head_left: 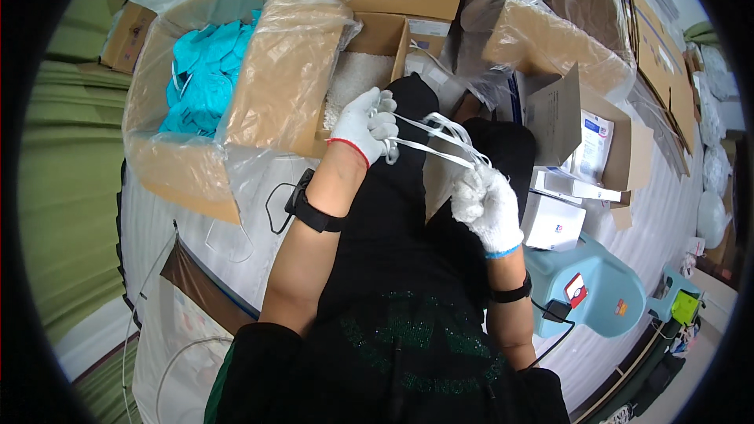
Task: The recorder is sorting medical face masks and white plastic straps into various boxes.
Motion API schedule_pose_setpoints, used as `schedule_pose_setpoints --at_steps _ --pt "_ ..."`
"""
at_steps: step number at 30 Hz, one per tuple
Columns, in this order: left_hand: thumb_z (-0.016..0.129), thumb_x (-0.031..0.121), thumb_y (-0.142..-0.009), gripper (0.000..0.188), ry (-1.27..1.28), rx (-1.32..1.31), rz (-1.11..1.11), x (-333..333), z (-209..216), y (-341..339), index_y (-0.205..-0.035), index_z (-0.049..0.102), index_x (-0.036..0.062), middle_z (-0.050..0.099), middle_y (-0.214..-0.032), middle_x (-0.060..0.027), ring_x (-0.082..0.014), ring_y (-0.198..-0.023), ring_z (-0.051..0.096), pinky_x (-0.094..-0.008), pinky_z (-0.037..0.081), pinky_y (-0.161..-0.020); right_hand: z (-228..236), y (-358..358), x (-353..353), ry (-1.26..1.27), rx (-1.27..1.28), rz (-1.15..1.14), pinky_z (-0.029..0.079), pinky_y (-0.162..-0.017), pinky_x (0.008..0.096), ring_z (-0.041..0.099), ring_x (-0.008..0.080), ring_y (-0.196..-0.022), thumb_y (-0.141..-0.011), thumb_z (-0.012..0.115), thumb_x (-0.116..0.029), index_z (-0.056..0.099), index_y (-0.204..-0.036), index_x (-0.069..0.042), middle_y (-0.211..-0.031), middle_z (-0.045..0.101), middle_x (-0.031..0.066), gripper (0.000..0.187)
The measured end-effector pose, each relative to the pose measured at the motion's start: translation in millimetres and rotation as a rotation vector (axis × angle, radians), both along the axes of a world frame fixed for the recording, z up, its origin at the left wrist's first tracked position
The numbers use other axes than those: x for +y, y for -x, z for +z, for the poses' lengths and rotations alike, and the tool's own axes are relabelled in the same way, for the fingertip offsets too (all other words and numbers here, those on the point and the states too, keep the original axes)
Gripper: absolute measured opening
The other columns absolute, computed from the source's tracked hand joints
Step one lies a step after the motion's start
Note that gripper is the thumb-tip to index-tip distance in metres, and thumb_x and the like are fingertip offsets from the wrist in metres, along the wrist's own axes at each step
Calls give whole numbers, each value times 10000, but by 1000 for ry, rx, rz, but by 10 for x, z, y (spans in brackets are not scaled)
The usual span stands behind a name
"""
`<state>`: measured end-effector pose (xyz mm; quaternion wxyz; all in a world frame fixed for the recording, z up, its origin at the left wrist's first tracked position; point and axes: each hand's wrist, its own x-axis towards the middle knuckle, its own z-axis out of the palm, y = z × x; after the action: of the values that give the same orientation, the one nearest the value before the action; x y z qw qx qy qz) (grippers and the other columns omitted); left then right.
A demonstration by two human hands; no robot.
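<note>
Both my hands wear white knit gloves and are raised over my black-clothed lap. My left hand [363,127], its cuff edged in red, is closed around one end of some thin white cords [449,127]. Two strands run across the gap to my right hand [488,206], which has a blue-edged cuff and is closed on the other end. The cords bunch into several loops just above the right fingers. Beyond my left hand stands a small cardboard box [399,45] with fluffy white contents [355,82].
A plastic-lined cardboard box [275,71] at left holds turquoise rounded pieces [204,71]. An open carton [554,114] with white packets [593,141] stands at right, above a white box [552,221] and a light blue plastic stool [613,267]. Another lined box [542,35] is farther back.
</note>
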<state>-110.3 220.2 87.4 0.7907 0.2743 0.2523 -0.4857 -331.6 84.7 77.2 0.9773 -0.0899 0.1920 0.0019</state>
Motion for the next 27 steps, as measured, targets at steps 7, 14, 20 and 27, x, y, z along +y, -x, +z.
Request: schedule_pose_setpoints --at_steps 7,14,20,27 --pt "542 162 -964 117 -113 -80 98 124 -433 -79 -960 533 46 491 -722 -23 -74 -412 280 -228 216 -371 29 -110 147 138 -43 -395 455 -522 250 537 137 -619 -977 497 -259 562 -986 -65 -738 518 39 205" --pt "512 159 -972 159 -139 -8 216 257 -636 -154 -826 488 102 416 -634 3 -82 -405 245 -240 205 -371 226 -318 106 544 124 -367 364 -500 213 417 79 -542 -1000 498 -301 536 -886 -92 -696 471 -13 240" --pt "502 207 -982 232 -167 -9 148 262 -727 -79 -785 490 85 390 -594 19 -83 -400 258 -245 200 -372 -284 -750 499 1626 305 162 455 -529 304 561 145 -561 -978 556 -278 593 -977 -46 -683 576 45 234" --pt "503 189 -980 234 -112 -28 195 265 -714 -6 -767 479 96 379 -568 16 -90 -403 283 -248 212 -373 -304 -895 933 2749 396 391 470 -403 399 648 241 -506 -877 587 -238 529 -962 -25 -625 627 83 236"
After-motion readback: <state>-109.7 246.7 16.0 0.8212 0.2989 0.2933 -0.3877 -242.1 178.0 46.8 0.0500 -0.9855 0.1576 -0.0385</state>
